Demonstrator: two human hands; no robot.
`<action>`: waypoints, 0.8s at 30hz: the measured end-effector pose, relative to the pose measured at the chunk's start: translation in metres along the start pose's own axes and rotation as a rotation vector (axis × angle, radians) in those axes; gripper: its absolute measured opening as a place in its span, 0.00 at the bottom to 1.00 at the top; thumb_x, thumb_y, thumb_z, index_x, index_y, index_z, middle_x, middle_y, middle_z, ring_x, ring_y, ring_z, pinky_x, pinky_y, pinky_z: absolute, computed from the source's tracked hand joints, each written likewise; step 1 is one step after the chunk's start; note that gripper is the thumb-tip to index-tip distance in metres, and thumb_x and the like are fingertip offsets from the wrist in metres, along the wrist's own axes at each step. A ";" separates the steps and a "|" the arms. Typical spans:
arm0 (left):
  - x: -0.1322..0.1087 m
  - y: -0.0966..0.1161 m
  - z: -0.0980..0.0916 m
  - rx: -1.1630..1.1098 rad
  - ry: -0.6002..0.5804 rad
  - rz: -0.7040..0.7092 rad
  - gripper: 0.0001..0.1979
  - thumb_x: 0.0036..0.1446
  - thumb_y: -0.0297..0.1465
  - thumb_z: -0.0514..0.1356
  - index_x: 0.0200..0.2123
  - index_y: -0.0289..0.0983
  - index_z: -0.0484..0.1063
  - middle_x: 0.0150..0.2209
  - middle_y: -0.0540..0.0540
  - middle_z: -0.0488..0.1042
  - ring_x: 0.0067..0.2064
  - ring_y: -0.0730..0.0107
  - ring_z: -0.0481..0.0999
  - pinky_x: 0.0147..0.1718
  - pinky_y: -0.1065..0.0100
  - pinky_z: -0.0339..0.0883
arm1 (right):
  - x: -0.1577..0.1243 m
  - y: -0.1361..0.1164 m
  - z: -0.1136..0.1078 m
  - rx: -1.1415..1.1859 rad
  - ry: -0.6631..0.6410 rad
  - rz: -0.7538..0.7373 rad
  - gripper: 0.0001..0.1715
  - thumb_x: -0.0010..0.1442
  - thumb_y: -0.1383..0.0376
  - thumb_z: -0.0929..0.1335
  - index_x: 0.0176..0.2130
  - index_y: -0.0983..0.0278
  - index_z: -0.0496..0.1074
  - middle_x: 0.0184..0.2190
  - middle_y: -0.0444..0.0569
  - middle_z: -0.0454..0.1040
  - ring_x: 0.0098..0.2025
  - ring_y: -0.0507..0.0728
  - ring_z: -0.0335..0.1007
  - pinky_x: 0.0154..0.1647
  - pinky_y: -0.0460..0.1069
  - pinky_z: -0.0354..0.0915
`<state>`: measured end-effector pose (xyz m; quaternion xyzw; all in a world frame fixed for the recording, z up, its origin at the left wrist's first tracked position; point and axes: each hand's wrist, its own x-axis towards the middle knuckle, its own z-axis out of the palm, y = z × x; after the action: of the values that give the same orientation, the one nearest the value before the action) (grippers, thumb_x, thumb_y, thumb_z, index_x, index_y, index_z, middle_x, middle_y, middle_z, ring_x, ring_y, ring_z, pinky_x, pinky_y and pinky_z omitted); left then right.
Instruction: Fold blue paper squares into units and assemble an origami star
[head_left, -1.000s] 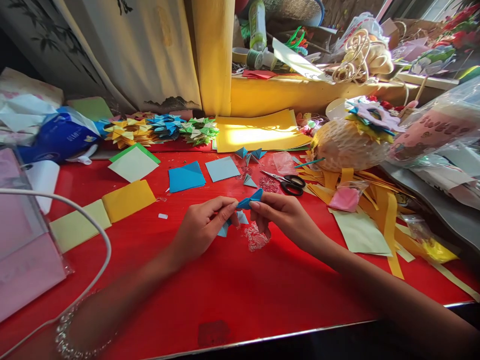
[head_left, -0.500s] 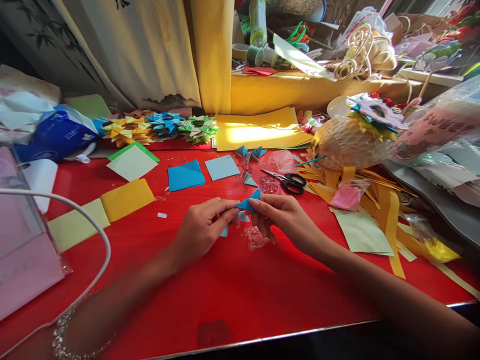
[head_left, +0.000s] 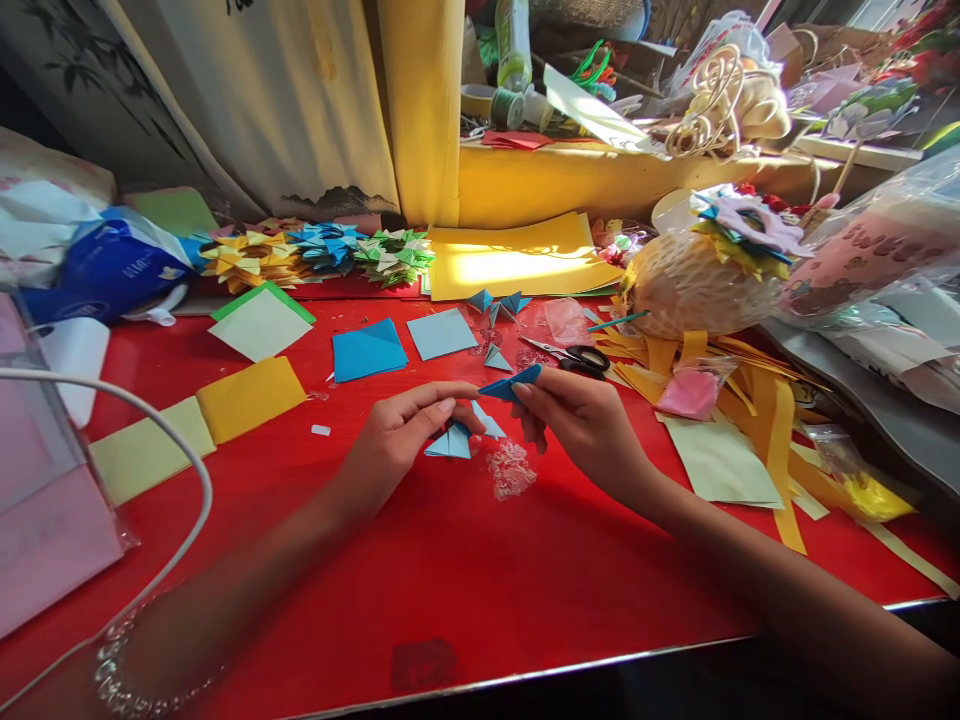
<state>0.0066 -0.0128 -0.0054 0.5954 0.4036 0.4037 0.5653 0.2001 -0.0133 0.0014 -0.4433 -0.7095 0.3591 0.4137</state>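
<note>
My right hand (head_left: pixel 589 415) pinches a small piece of folded blue paper (head_left: pixel 510 384) between thumb and fingers, above the red table (head_left: pixel 465 570). The paper's pointed left end meets the index fingertip of my left hand (head_left: pixel 409 425). My left thumb is apart from the paper and the fingers are loosely bent, not closed on it. Below the hands lie light-blue folded pieces (head_left: pixel 451 441), partly hidden by my left fingers. Beyond them are a small folded triangle (head_left: pixel 495 358), a light-blue square sheet (head_left: pixel 441 334) and a stack of blue squares (head_left: pixel 369 350).
Black-handled scissors (head_left: pixel 585 360) lie just beyond my right hand. Clear plastic bits (head_left: pixel 511 470) sit between the hands. Yellow paper strips (head_left: pixel 780 470) spread at right. Yellow sheets (head_left: pixel 253 398) and a white cable (head_left: pixel 202 480) are at left. Folded paper rings (head_left: pixel 251 260) line the back.
My right hand has shifted slightly right and up with the folded paper, which now looks flatter and tilted. My left thumb has come off it, and more light-blue pieces show below.
</note>
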 end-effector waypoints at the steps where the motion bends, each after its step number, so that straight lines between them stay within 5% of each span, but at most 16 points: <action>1: 0.000 0.000 -0.001 -0.065 -0.015 0.006 0.13 0.57 0.31 0.51 0.43 0.36 0.70 0.35 0.45 0.77 0.37 0.67 0.74 0.32 0.70 0.68 | 0.000 -0.001 -0.002 -0.059 0.047 -0.048 0.16 0.61 0.62 0.61 0.24 0.67 0.64 0.17 0.41 0.65 0.17 0.45 0.61 0.19 0.42 0.58; 5: 0.002 0.000 -0.003 -0.163 -0.037 0.093 0.15 0.54 0.26 0.54 0.46 0.38 0.69 0.46 0.44 0.73 0.50 0.62 0.69 0.36 0.70 0.69 | 0.002 -0.006 -0.010 -0.296 0.141 -0.337 0.12 0.58 0.68 0.63 0.24 0.66 0.68 0.19 0.43 0.67 0.21 0.46 0.63 0.22 0.43 0.60; 9: 0.004 0.002 -0.001 -0.125 -0.012 0.150 0.15 0.52 0.25 0.57 0.45 0.40 0.70 0.51 0.46 0.69 0.52 0.63 0.67 0.35 0.72 0.70 | 0.001 -0.008 -0.013 -0.412 0.147 -0.556 0.06 0.58 0.71 0.64 0.33 0.66 0.71 0.23 0.45 0.71 0.24 0.48 0.66 0.25 0.43 0.64; 17: 0.002 0.003 0.002 0.060 0.116 0.133 0.08 0.53 0.31 0.59 0.37 0.38 0.75 0.28 0.50 0.73 0.24 0.78 0.70 0.24 0.74 0.68 | -0.001 -0.003 -0.014 -0.679 0.123 -0.750 0.08 0.56 0.73 0.65 0.38 0.66 0.70 0.29 0.48 0.74 0.28 0.49 0.70 0.27 0.43 0.65; 24: 0.001 0.004 0.002 0.082 0.132 0.168 0.09 0.52 0.30 0.59 0.37 0.38 0.75 0.27 0.51 0.73 0.23 0.79 0.69 0.24 0.75 0.67 | -0.003 -0.002 -0.017 -0.779 0.185 -0.829 0.09 0.55 0.73 0.66 0.39 0.67 0.68 0.28 0.48 0.74 0.27 0.49 0.69 0.25 0.43 0.64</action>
<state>0.0088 -0.0124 -0.0016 0.6218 0.4047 0.4712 0.4771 0.2154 -0.0148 0.0094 -0.2773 -0.8647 -0.1612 0.3865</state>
